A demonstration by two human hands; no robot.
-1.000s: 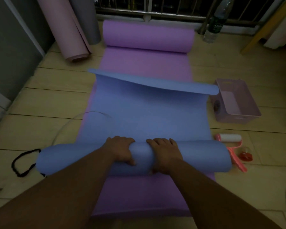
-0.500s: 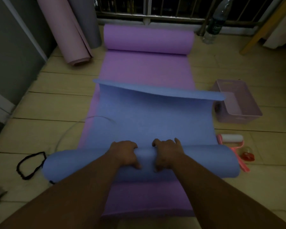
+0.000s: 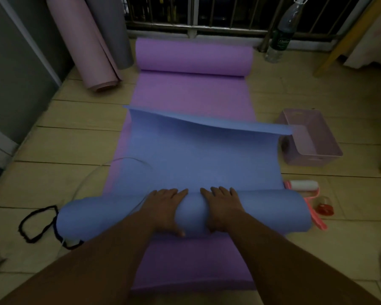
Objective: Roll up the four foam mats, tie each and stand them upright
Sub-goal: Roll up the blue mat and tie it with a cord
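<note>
The left hand (image 3: 166, 208) and right hand (image 3: 223, 208) pressed flat-fingered (clenching nothing) on the blue mat (image 3: 262, 213) rolled beneath them; its loose length lay ahead. Even forward pressure would likely keep it tight.

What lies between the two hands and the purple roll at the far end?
In the head view: the unrolled part of the blue mat, its far edge lifted, then flat purple mat.
</note>
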